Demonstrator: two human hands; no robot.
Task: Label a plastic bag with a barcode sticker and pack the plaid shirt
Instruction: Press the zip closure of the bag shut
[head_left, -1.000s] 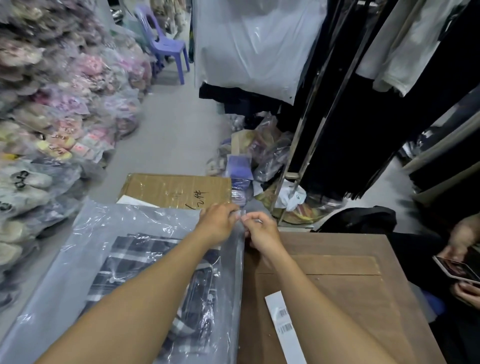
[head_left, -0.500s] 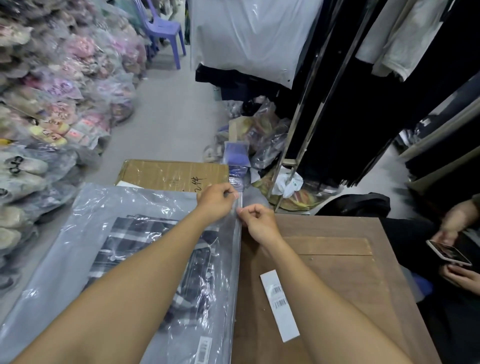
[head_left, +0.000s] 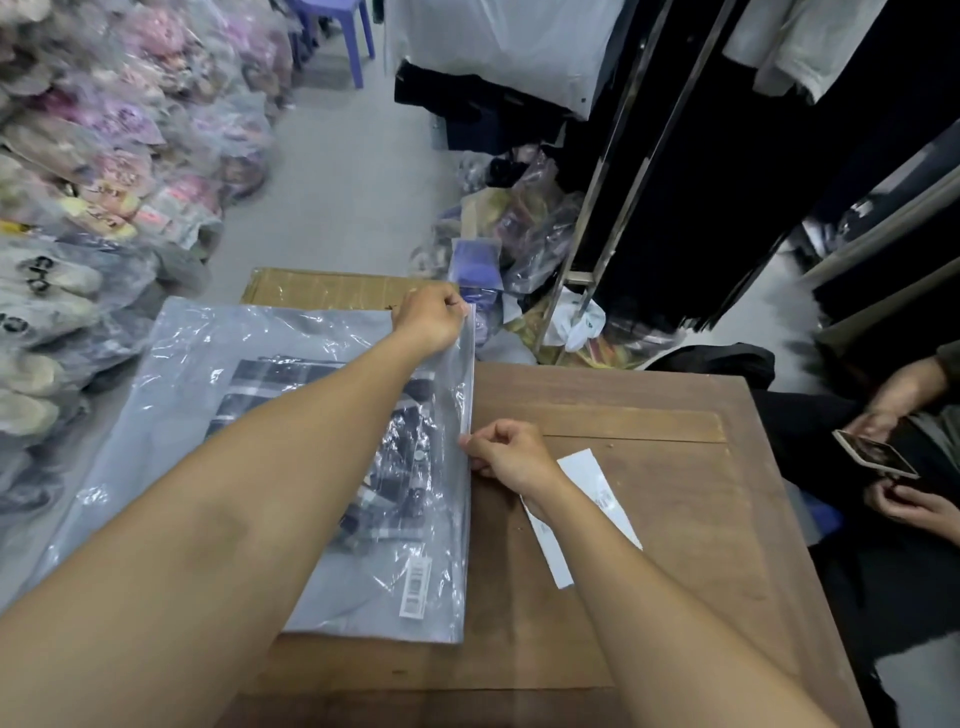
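A clear plastic bag (head_left: 197, 364) lies flat across the left side of the wooden table (head_left: 649, 519). The folded dark plaid shirt (head_left: 395, 467) is inside it. A white barcode sticker (head_left: 415, 587) sits on the bag's near right corner. My left hand (head_left: 428, 319) pinches the far end of the bag's zip edge along its right side. My right hand (head_left: 511, 457) pinches the same zip edge closer to me. A white sticker backing strip (head_left: 587, 483) lies on the table, partly under my right forearm.
A flat cardboard box (head_left: 322, 288) lies beyond the bag. Piles of bagged slippers (head_left: 78, 208) fill the left. A metal clothes rack (head_left: 613, 208) with dark garments stands at the right. Another person's hands hold a phone (head_left: 875, 454) at the right edge.
My right hand has slid toward me along the zip edge, away from my left hand. The camera has tilted down, showing more of the table and the sticker.
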